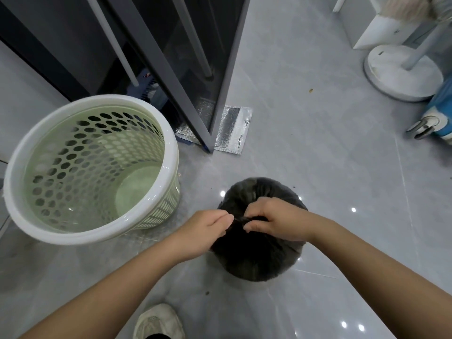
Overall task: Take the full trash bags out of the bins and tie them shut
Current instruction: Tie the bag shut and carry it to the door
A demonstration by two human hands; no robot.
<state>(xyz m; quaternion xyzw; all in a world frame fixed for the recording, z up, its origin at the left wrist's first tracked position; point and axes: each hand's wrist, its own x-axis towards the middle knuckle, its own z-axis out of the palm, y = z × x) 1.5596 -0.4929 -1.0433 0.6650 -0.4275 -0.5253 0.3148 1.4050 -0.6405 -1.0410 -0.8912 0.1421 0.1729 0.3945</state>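
A full dark grey trash bag stands on the grey tiled floor, out of the bin, its top gathered into a twisted neck. My left hand pinches one side of that neck. My right hand grips the other side, fingers curled over the twisted plastic. Left of the bag stands a pale green perforated bin with a white rim, with no bag inside it.
A dark metal-framed glass door stands open behind the bin, with a silver foil bag on the floor at its foot. A white round fan base and a blue wheeled suitcase are at the right. My white shoe is below.
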